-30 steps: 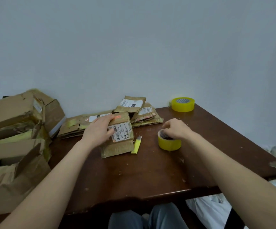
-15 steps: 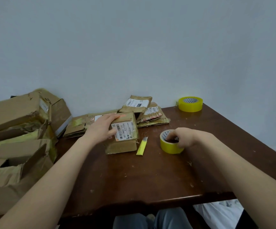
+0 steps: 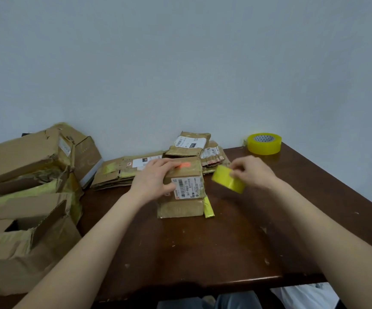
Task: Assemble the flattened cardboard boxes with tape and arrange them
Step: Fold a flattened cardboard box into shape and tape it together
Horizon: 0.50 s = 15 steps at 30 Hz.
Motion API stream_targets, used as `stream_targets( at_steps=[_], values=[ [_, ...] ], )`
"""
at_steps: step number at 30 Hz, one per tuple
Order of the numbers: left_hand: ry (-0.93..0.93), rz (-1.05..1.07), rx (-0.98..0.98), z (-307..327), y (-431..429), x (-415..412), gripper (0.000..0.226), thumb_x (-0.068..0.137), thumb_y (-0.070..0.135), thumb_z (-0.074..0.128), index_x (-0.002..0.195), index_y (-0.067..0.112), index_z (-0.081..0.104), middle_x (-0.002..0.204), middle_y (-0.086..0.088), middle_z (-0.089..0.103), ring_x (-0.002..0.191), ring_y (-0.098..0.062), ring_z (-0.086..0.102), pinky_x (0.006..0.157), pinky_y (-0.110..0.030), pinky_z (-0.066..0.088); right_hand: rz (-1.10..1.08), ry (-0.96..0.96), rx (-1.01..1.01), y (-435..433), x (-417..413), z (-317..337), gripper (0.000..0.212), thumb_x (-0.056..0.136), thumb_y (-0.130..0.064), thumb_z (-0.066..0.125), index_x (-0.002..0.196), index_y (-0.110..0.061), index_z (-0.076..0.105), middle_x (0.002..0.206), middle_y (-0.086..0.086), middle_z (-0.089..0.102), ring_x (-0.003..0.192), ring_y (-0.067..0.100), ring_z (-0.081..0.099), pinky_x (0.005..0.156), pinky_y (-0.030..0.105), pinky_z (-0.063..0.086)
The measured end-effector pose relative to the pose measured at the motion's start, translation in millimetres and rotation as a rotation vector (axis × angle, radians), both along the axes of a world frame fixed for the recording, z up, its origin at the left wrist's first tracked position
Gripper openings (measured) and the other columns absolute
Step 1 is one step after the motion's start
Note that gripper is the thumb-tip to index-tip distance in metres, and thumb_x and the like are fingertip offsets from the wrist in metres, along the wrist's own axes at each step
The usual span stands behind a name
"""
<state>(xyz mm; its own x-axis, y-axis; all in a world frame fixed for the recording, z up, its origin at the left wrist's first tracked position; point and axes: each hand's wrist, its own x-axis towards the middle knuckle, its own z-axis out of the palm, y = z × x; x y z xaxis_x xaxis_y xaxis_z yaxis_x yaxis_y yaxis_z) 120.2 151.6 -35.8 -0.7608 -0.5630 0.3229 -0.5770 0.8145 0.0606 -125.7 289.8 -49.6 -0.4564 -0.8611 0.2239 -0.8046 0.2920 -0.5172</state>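
Note:
A small brown cardboard box [image 3: 182,192] with a white barcode label stands on the dark wooden table [image 3: 202,253]. My left hand [image 3: 156,177] lies over its top and left side, thumb on the label, holding it. My right hand [image 3: 251,172] grips a yellow tape roll [image 3: 228,181], lifted off the table just right of the box. Flattened cardboard boxes [image 3: 122,172] lie stacked behind the box against the wall. A second, larger yellow tape roll [image 3: 264,143] sits at the table's far right corner.
Assembled, taped boxes [image 3: 29,157] are piled at the left, with an open-flapped one [image 3: 24,237] nearest me. A small yellow cutter [image 3: 208,208] lies beside the box's right edge. White fabric [image 3: 303,295] shows below the table's front right edge.
My right hand has lifted the tape roll off the table and tilted it toward the box. My left hand stays on the box. The camera has tipped slightly.

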Motion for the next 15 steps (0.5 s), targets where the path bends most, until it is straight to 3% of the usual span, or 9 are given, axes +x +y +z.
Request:
stream_targets(
  at_steps=[3,6,8,12,15],
  values=[
    [0.027,-0.005,0.058,4,-2,4,0.062,0.082,0.034,0.063,0.139,0.033,0.039,0.142,0.011,0.043,0.13,-0.014,0.035,0.102,-0.04,0.042,0.049,-0.251,-0.358,-5,8,36,0.02,0.095,-0.018,0.057,0.108,-0.011,0.071,0.102,0.0,0.068,0.095,0.012,0.058,0.075,0.021,0.042],
    [0.076,-0.027,0.11,2,-7,9,0.061,0.081,0.033,0.068,0.137,0.03,0.045,0.142,0.007,0.043,0.13,-0.014,0.038,0.106,-0.038,0.038,0.16,-0.394,-0.485,-18,32,74,0.022,0.098,-0.018,0.053,0.103,-0.008,0.071,0.094,0.004,0.067,0.088,0.008,0.054,0.065,0.013,0.04],
    [0.112,-0.033,0.121,-4,-12,13,0.06,0.08,0.035,0.07,0.135,0.032,0.048,0.142,0.003,0.04,0.131,-0.015,0.037,0.107,-0.039,0.037,0.216,-0.418,-0.476,-35,47,89,0.024,0.097,-0.021,0.053,0.093,-0.006,0.071,0.086,0.014,0.065,0.08,0.011,0.051,0.067,0.024,0.04],
    [0.211,-0.057,0.22,-10,-13,17,0.063,0.079,0.03,0.073,0.137,0.029,0.047,0.136,0.001,0.042,0.128,-0.013,0.038,0.109,-0.036,0.034,0.266,-0.303,-0.339,-66,71,97,0.038,0.096,-0.025,0.054,0.079,0.008,0.063,0.071,0.007,0.046,0.065,0.015,0.039,0.061,0.029,0.031],
    [0.27,-0.03,0.391,-5,-12,20,0.075,0.075,0.039,0.073,0.141,0.02,0.041,0.137,0.004,0.043,0.126,-0.011,0.041,0.105,-0.027,0.035,0.287,-0.221,-0.262,-80,79,93,0.045,0.096,-0.025,0.053,0.056,-0.01,0.039,0.057,0.002,0.033,0.053,0.014,0.029,0.056,0.031,0.025]
  ],
)
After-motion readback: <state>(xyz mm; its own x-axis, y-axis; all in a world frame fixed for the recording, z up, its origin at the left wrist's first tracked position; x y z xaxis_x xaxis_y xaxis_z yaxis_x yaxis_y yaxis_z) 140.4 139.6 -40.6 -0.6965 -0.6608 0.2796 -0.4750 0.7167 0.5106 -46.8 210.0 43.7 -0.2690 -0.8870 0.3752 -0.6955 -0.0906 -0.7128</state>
